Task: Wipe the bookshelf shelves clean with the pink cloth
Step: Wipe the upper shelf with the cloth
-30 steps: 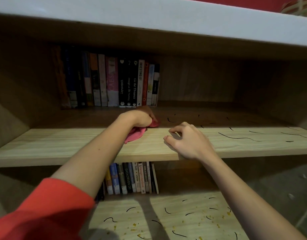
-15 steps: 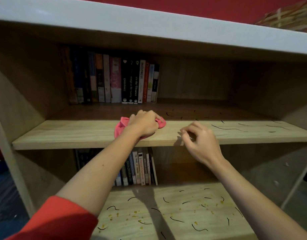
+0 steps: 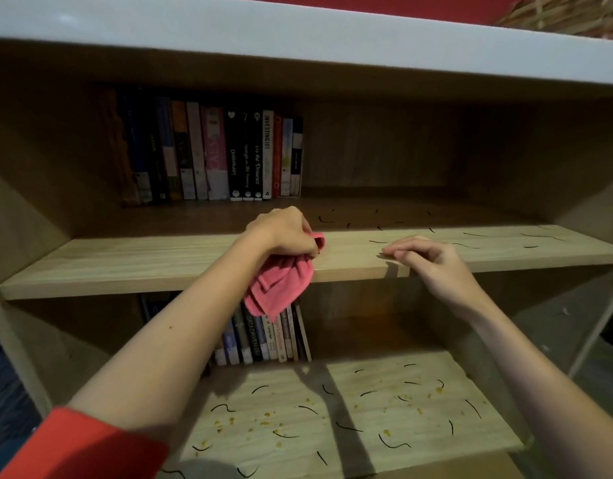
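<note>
My left hand grips the pink cloth at the front edge of the upper shelf; most of the cloth hangs down over that edge. My right hand rests on the same edge further right, fingers loosely curled and holding nothing. Thin black strands lie on the right part of the upper shelf. The lower shelf carries several black strands and yellow crumbs.
A row of upright books stands at the back left of the upper shelf. More books stand at the back of the lower shelf. A white top board caps the bookshelf, with a woven basket on it.
My left hand has pulled the cloth back from the shelf surface to the front edge, where it now hangs down. My right hand has stayed at the edge.
</note>
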`<state>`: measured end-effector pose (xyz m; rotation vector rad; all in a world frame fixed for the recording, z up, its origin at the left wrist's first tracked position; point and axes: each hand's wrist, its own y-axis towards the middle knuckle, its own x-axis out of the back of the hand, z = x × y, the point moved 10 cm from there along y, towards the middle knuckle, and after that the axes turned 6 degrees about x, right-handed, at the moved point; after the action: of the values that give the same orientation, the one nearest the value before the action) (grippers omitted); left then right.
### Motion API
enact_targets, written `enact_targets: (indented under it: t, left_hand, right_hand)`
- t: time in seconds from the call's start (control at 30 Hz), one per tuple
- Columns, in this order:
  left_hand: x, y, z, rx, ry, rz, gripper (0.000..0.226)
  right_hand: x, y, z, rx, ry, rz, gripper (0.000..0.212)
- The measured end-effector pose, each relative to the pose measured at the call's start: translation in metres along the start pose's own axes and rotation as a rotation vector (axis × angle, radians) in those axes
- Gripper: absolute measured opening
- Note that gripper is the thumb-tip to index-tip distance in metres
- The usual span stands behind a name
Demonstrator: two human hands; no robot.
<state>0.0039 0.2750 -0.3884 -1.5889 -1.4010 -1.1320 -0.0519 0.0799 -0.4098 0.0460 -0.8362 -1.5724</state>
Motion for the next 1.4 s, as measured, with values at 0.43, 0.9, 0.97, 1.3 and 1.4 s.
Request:
enact_targets:
  t: [0.43,0.9,0.97,1.3,1.4]
  left_hand:
    - [-0.040,-0.017,-0.029,-0.021,-0.924,0.136,0.052]
    - [0.003,-0.002,0.003,-0.095,-0.040,-0.495,0.031]
    - [0.001,-0.002,-0.004,-0.131,0.014,-0.490,0.030]
    - [-0.005,0.000,-0.008,-0.034,0.067,-0.463,0.031]
    - [-0.012,0.004,-0.010,-0.010,-0.008,-0.441,0.035]
  right_hand:
    - [-0.006,0.013,0.009,-0.216,0.148,-0.079,0.025]
    - [-0.041,0.021,0.037,-0.069,-0.474,0.122,0.029]
    - [-0.037,0.025,0.036,-0.106,-0.554,0.144,0.027]
    - [-0.025,0.016,0.027,0.106,-0.686,0.165,0.032]
    - [0.001,0.022,0.007,0.048,-0.705,0.127,0.033]
